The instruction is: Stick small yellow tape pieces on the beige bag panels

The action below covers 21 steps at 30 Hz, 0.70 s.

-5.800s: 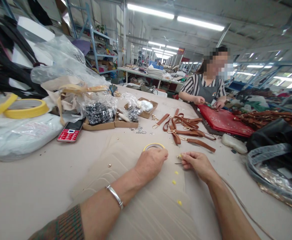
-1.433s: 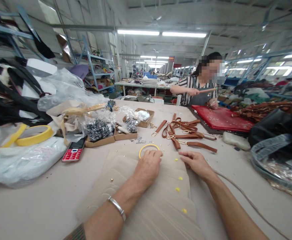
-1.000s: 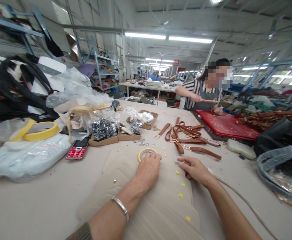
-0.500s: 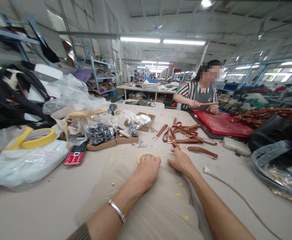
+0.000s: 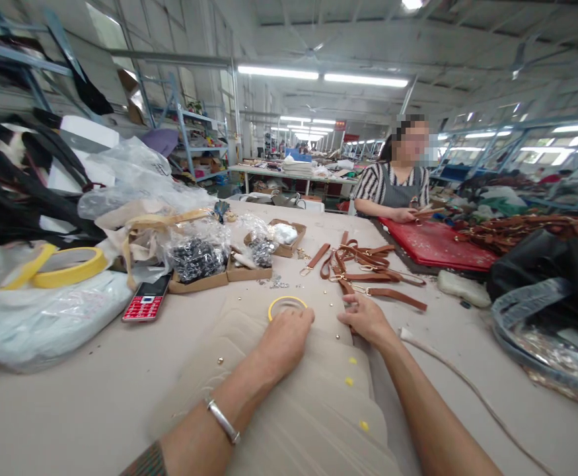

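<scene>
My left hand [image 5: 289, 337] is curled over the near edge of a small yellow tape roll [image 5: 271, 311], its fingertips mostly hidden from view. Beneath it lies a fanned stack of beige sheets [image 5: 289, 410], with several small yellow pieces [image 5: 349, 381] along the right side. Small metal studs [image 5: 220, 361] show on the sheets. My right hand [image 5: 369, 318] is just beyond the stack's upper right edge, thumb and index finger apart, with nothing visible between them. Close to its fingertips lie brown straps with metal clasps [image 5: 392, 297].
Small boxes of bagged hardware [image 5: 202, 284] and a red-keyed phone [image 5: 146, 299] are at left, near a large yellow tape roll [image 5: 71, 277]. A pale cord [image 5: 460, 370] runs down the right. Across the table, a co-worker [image 5: 392, 188] stands at a red board [image 5: 442, 243].
My right hand has shifted slightly right, and its index finger has bent down. The left hand stays at the tape roll. The co-worker's hands have lowered, and the view has shifted slightly.
</scene>
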{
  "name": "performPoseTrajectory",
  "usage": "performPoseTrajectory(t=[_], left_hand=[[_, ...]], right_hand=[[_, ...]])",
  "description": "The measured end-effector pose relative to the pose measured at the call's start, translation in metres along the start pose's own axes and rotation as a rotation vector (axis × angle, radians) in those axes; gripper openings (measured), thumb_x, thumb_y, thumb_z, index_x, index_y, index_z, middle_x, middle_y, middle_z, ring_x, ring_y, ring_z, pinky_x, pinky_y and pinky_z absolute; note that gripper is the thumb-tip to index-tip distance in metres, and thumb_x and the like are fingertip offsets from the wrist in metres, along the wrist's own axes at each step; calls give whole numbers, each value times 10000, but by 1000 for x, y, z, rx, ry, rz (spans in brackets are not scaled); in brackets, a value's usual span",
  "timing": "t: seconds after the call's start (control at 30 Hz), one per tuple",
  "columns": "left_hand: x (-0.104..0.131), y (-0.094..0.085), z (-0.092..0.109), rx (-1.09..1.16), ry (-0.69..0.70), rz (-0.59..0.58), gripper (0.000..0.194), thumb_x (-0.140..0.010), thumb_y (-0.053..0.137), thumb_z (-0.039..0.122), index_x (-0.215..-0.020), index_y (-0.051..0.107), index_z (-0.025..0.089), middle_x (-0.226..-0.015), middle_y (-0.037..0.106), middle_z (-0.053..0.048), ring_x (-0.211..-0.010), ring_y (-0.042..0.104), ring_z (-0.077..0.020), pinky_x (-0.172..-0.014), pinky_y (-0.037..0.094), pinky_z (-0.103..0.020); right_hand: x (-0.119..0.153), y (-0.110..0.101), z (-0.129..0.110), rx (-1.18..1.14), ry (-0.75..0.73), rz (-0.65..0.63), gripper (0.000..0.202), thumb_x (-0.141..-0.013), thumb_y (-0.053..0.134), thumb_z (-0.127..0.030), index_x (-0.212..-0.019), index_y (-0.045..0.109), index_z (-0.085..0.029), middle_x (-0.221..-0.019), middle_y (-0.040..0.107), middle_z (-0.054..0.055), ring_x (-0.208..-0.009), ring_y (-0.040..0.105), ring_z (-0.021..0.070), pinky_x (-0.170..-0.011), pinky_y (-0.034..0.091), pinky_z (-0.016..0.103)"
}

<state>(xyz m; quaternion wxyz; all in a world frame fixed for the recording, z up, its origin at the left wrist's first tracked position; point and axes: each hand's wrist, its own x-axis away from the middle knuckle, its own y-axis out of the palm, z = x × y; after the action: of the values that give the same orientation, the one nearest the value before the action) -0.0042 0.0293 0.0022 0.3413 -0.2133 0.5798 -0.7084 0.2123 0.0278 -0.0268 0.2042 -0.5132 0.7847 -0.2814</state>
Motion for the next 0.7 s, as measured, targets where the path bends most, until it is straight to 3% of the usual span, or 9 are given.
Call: performPoseTrajectory(t=[0.13, 0.27, 0.33, 0.4, 0.5, 0.6, 0.7], left_hand=[[0, 0, 5, 72, -20, 47, 163, -940, 393, 158, -1005, 540, 178, -952, 661, -69, -913, 607, -216, -760, 458, -306], [2, -2, 9, 249, 59, 150, 176, -962, 374, 167, -976, 548, 188, -921, 665, -36, -863, 624, -175, -746, 461, -264], [3, -1, 10, 338, 121, 197, 182, -960, 395, 164, -1058, 544, 200, -985, 671, -28, -915, 631, -165, -801, 466, -258], [4, 0, 12, 380, 172, 204, 268, -956, 427, 172, -1212, 485, 224, -1072, 669, -34, -996, 629, -172, -862, 466, -271], [6, 0, 15, 365, 143, 164, 439, -941, 469, 170, -1359, 343, 215, -1103, 670, -68, -1012, 640, -206, -843, 494, -306], [7, -2, 16, 348, 90, 130, 446, -935, 486, 171, -1351, 326, 188, -1036, 687, -73, -948, 665, -223, -785, 519, -315], [7, -1, 16, 323, 109, 132, 413, -944, 470, 182, -1332, 327, 183, -1065, 678, -89, -987, 659, -240, -815, 523, -347]], right_hand=[[11, -5, 3, 29, -51, 58, 340, -664, 667, -209, -1003, 656, -181, -729, 688, 8, -705, 641, 179, -713, 478, 300], [25, -13, 2, -11, -123, 120, 306, -759, 591, -320, -1020, 661, -176, -932, 705, 63, -846, 647, 208, -803, 484, 337], [34, -18, -1, -104, -159, 42, 329, -804, 556, -399, -997, 675, -161, -863, 709, 61, -787, 650, 204, -740, 508, 328], [43, -21, -6, -205, -211, -115, 351, -825, 551, -434, -981, 693, -153, -759, 705, 46, -693, 646, 189, -663, 518, 311], [56, -21, -17, -237, -357, -266, 283, -841, 572, -367, -1011, 705, -184, -875, 730, 49, -788, 663, 190, -738, 522, 315], [62, -19, -24, -184, -493, -250, 232, -851, 577, -291, -1030, 697, -205, -997, 722, 53, -900, 658, 187, -820, 508, 313], [65, -16, -27, -109, -596, -167, 185, -860, 579, -258, -997, 689, -200, -943, 719, 46, -842, 656, 162, -777, 505, 280]])
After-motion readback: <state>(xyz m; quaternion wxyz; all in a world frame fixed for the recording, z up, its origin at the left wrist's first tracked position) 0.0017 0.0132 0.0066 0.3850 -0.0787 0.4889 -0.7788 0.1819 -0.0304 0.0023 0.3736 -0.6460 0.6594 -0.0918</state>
